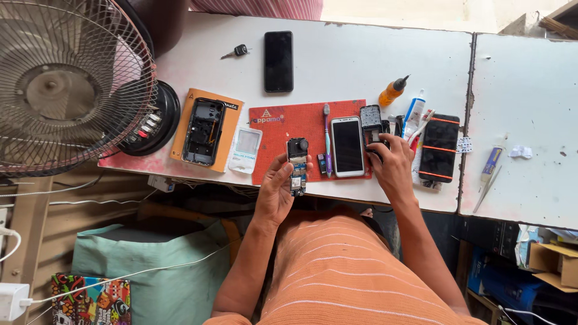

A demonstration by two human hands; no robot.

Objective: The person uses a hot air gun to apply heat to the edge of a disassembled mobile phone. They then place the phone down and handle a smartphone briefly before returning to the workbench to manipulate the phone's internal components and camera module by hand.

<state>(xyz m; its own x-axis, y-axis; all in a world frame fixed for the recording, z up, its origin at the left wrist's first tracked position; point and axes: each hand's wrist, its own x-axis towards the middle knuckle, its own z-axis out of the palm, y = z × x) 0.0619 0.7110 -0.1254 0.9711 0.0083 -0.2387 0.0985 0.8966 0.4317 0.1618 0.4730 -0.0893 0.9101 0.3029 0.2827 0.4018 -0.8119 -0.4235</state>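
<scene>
Left hand [276, 186] at the bench [337, 66] front edge, fingers gripping a small phone circuit board [297, 165] upright over the red mat [289, 129]. Right hand [392, 165] palm-down near the front edge, fingers curled on a dark small part [374, 151]; grip unclear. White-framed phone [347, 146] lies between the hands.

White tabletop [373, 66], head view. At 12 o'clock: black phone [278, 61] lying flat, screen dark; small key [236, 52] just beside it at its 9. At 9 o'clock: wire-guard fan [66, 84] overhangs the edge. Opened phone shell [204, 131] rests on an orange booklet [194, 108]; clear screen-protector packet [247, 149] at its 3. At 3 o'clock: orange dropper bottle [392, 92], black phone with orange bands [439, 147], tweezers [486, 188]. At 7 o'clock, below: green bag [150, 271].
</scene>
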